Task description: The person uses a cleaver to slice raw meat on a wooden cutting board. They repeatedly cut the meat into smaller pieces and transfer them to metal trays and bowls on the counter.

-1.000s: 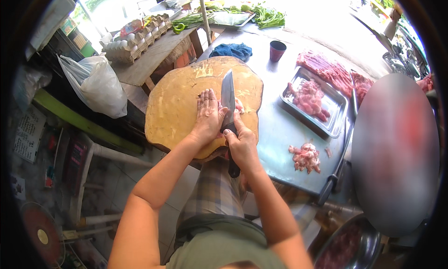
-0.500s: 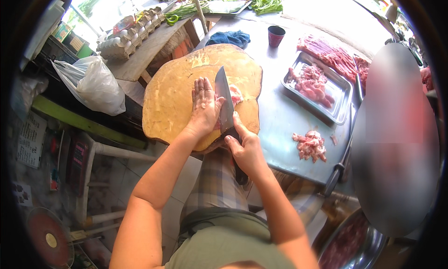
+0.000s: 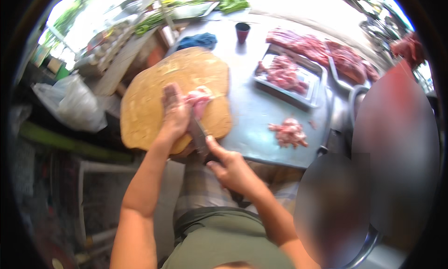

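My left hand [image 3: 175, 111] lies with its fingers stretched out on the round wooden chopping block [image 3: 144, 103], beside a piece of pink meat [image 3: 199, 97]. A knife [image 3: 198, 133] slants across the block's near part, its blade by the base of my left hand and partly blurred. The knife's black handle is in my right hand [image 3: 228, 166], which is wrapped round it near the block's front edge. Right of the block, loose meat scraps [image 3: 288, 133] lie on the metal table [image 3: 247, 133].
A steel tray of meat [image 3: 284, 73], large meat slabs [image 3: 298, 47], a dark cup [image 3: 242, 32] and a blue cloth [image 3: 196, 41] stand or lie behind. Egg cartons [image 3: 100, 49], greens [image 3: 233, 3] and a white plastic bag [image 3: 70, 101] surround the work area; blurred patches hide the right side.
The knife has slid down toward me with my right hand, exposing more of the pink meat. The whole view has shifted and blurred, with the table appearing further left.
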{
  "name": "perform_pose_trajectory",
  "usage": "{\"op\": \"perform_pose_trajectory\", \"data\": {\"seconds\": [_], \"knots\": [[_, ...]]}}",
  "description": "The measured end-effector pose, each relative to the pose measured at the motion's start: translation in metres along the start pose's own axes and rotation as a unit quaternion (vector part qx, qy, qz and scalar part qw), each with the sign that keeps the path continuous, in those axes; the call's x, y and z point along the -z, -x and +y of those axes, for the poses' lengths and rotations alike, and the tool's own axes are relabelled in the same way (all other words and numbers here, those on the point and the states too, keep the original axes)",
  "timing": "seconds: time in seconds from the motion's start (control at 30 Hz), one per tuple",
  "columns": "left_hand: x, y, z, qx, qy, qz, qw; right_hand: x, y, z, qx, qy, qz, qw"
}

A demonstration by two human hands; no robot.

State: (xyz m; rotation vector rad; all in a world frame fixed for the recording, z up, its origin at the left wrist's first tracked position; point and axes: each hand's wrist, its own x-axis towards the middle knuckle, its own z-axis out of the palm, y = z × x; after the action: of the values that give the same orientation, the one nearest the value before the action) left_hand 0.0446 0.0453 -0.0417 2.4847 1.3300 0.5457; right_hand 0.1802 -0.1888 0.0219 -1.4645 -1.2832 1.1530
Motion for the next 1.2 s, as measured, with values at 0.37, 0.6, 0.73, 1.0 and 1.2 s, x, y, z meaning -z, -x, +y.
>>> {"op": "perform_pose_trajectory", "data": {"seconds": [0.37,0.6,0.73,1.0,1.2], "knots": [[0.032,-0.008,-0.028,0.052,0.019,-0.034,0.998,0.028,0.078,-0.027,-0.037,0.104,-0.062,0.992],[0.046,0.008,-0.038,0.06,0.349,-0.005,0.935,0.029,0.051,-0.042,-0.013,0.079,0.055,0.995],[0.031,0.003,-0.032,0.114,0.357,0.044,0.926,0.001,-0.011,-0.033,0.013,0.09,0.089,0.992],[0.031,0.007,-0.007,0.104,0.302,0.115,0.941,-0.023,-0.024,-0.041,0.027,0.11,0.058,0.992],[0.029,0.004,-0.005,0.096,0.283,0.11,0.948,-0.024,-0.02,-0.041,0.06,0.224,0.039,0.972]]}}
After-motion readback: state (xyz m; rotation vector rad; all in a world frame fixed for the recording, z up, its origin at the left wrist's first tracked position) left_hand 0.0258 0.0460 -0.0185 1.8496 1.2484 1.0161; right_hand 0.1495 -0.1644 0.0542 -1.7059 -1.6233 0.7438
